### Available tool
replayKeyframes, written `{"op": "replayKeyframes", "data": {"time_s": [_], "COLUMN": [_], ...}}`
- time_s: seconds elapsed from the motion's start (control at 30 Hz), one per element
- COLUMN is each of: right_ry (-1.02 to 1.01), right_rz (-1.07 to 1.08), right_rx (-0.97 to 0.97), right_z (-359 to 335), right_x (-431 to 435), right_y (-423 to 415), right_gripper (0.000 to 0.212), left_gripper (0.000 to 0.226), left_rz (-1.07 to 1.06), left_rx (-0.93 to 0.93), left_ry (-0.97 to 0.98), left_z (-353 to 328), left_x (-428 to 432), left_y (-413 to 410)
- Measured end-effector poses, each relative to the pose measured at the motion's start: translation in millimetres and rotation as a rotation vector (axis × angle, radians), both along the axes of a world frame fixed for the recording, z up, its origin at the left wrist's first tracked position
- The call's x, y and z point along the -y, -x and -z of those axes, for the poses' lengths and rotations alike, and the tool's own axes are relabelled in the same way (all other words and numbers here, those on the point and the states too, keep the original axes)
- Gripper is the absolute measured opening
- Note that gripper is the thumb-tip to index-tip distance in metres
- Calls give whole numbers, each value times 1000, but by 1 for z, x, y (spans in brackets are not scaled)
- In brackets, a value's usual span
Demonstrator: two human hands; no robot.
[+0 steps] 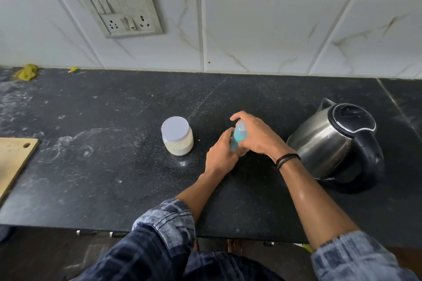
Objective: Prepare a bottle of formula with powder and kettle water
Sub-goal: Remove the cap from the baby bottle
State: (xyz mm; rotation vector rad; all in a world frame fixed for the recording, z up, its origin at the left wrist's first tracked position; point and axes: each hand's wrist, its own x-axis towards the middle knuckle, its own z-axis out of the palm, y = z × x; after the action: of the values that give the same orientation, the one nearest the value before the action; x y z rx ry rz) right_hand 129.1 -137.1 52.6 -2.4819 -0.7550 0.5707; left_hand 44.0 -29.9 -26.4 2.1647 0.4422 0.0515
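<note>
While the right hand [255, 137] has its fingers curled over the cap and the left hand [222, 151] wraps the baby bottle [238, 138] mid-counter, I'd brace the base and twist slowly. Powder jar [177, 136] sits just beside, kettle [335, 141] toward the right edge.

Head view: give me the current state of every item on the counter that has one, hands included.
Bottle: upright on the counter, cap on, gripped by both hands.
Left hand: wrapped around the bottle's lower body.
Right hand: closed over the bottle's top.
Powder jar: upright, lid on, partly filled with pale powder, untouched.
Kettle: upright, lid shut, standing to the right, not held.
Cutting board: flat at the left edge, bare.
</note>
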Motion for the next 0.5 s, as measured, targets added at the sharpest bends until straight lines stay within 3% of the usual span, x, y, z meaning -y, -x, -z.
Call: {"op": "replayKeyframes", "data": {"time_s": [0.23, 0.5], "right_ry": [-35, 27], "right_rz": [86, 27], "right_rx": [101, 91], "right_z": [3, -3], "right_x": [1, -2], "right_y": [4, 4], "right_gripper": [55, 71], "left_gripper": [64, 60], "left_rz": [-8, -1], "left_rx": [-2, -3], "left_ry": [9, 16], "left_z": [1, 1], "left_x": [0, 0], "left_y": [0, 0]}}
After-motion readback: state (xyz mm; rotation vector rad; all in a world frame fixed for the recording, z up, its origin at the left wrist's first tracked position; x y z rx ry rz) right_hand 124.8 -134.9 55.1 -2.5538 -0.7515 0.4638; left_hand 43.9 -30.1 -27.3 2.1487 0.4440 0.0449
